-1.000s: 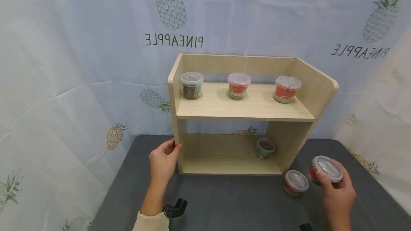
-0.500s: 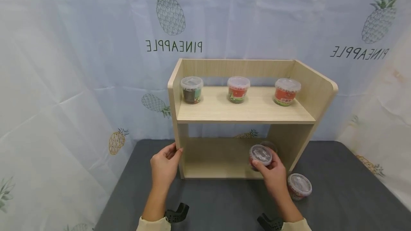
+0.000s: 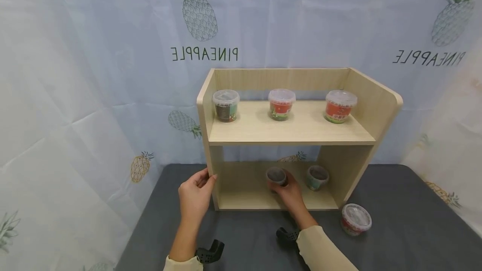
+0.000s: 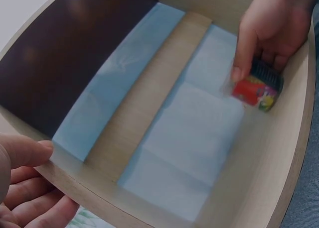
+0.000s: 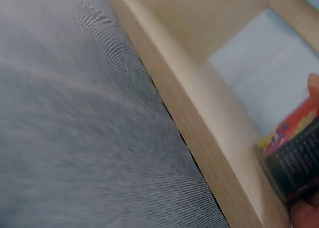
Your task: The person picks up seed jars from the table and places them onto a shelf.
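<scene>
My left hand point(image 3: 195, 195) pinches the front edge of the left side panel of a two-tier wooden shelf point(image 3: 291, 142), thumb on one face and fingers on the other. Inside the lower tier, near its middle, my right hand point(image 3: 293, 195) holds a small lidded plastic tub point(image 3: 276, 175) between thumb and fingers. The right wrist view shows the tub's label point(image 5: 294, 158), red and yellow beside a black panel with small print, its base close to the lower board. To the right of this hand, a greenish tub point(image 3: 317, 177) stands on the same board.
Three lidded tubs stand spaced along the upper tier: a dark one point(image 3: 226, 106) left, a red one point(image 3: 281, 104) in the middle, another red one point(image 3: 340, 106) right. A further red tub point(image 3: 355, 220) sits on the dark tabletop point(image 3: 406, 204), just outside the shelf's right front corner.
My right hand has carried the tub from the tabletop at right, past the greenish tub, leftward into the middle of the lower tier. My left hand has stayed on the side panel.
</scene>
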`<action>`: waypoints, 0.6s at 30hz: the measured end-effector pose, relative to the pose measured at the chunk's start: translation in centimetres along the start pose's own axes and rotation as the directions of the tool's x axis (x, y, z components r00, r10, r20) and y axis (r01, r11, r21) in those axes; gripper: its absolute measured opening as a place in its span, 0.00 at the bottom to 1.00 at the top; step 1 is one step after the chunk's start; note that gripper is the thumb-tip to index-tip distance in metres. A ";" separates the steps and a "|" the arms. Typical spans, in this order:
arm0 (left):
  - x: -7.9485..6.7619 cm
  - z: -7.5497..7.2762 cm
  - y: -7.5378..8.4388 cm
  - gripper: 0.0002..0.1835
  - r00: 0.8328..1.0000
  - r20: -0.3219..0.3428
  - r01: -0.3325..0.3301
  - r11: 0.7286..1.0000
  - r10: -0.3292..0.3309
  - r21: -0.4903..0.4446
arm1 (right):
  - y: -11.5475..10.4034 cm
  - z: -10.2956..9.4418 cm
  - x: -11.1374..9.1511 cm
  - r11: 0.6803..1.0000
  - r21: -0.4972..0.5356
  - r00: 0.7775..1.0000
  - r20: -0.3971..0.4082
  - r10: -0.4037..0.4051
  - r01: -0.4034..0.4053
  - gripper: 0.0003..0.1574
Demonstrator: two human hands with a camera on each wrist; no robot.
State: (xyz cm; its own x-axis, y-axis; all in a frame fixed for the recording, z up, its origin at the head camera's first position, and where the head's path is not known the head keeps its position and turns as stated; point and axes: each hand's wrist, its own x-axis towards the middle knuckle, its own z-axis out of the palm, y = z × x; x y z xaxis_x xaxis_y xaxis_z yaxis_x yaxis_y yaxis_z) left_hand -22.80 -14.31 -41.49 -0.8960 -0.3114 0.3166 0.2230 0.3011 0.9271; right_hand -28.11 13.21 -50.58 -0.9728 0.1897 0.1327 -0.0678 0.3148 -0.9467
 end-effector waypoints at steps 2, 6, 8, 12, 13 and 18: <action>0.1 0.1 0.1 0.15 1.000 0.002 -0.003 1.000 0.003 -0.008 | 0.0 0.1 0.5 1.000 -0.025 1.000 0.007 -0.004 0.004 0.49; 0.3 0.0 0.3 0.15 1.000 0.000 -0.015 1.000 0.015 -0.014 | -0.2 0.2 1.2 0.998 -0.053 1.000 0.025 -0.014 0.015 0.50; 0.4 0.0 0.3 0.15 1.000 -0.004 -0.018 1.000 0.018 -0.017 | -0.3 0.3 1.4 0.998 -0.057 0.999 0.034 -0.017 0.019 0.50; 0.4 -0.1 0.3 0.15 1.000 -0.011 -0.009 1.000 0.009 -0.015 | -0.3 0.4 1.7 0.998 -0.062 0.998 0.058 -0.011 0.015 0.50; 0.3 -0.1 0.3 0.15 1.000 -0.009 -0.004 1.000 0.004 -0.010 | -0.2 0.4 1.7 0.998 -0.065 0.998 0.063 -0.009 0.013 0.50; 0.2 0.1 0.2 0.16 1.000 0.005 0.009 1.000 -0.009 0.001 | -0.1 0.3 1.6 0.998 -0.071 0.997 0.074 0.006 -0.001 0.50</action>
State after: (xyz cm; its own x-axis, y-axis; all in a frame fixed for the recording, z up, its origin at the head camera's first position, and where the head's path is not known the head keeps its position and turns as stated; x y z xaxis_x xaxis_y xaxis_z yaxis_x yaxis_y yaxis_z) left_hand -22.94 -14.23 -41.27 -0.8999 -0.3095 0.3072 0.2144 0.2993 0.9297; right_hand -29.72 13.24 -50.37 -0.9870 0.1219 0.1051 -0.0514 0.3796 -0.9237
